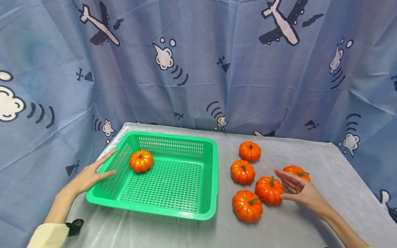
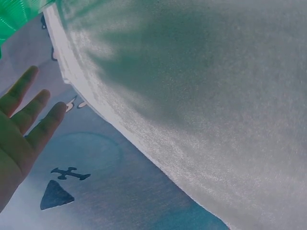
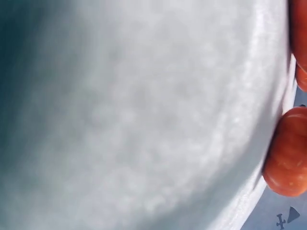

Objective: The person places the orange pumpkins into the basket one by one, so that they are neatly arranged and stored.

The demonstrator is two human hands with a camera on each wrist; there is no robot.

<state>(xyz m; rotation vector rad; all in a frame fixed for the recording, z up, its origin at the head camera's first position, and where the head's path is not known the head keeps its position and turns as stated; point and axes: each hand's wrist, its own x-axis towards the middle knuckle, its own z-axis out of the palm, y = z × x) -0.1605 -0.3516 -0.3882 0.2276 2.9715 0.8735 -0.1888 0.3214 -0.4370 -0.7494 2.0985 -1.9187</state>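
Note:
My left hand (image 1: 88, 178) rests at the left rim of a green plastic basket (image 1: 149, 210), thumb and fingers spread and fairly straight. In the left wrist view, three fingers of this hand (image 2: 21, 134) show, extended. One orange pumpkin (image 1: 141, 161) sits inside the basket at its left. On the right, my right hand (image 1: 302, 194) hovers with parted thumb and fingers beside a pumpkin (image 1: 269, 190); whether it touches is unclear. Another pumpkin (image 1: 296, 172) lies partly hidden behind that hand. The right wrist view shows a pumpkin (image 3: 289, 155) at its right edge, but no fingers.
Between basket and right hand stand three more pumpkins: one at the back (image 1: 250, 151), one in the middle (image 1: 243, 172), one at the front (image 1: 247, 206). A pale cloth covers the table (image 1: 328, 172). Behind hangs a blue curtain (image 1: 198, 86) with printed aeroplanes.

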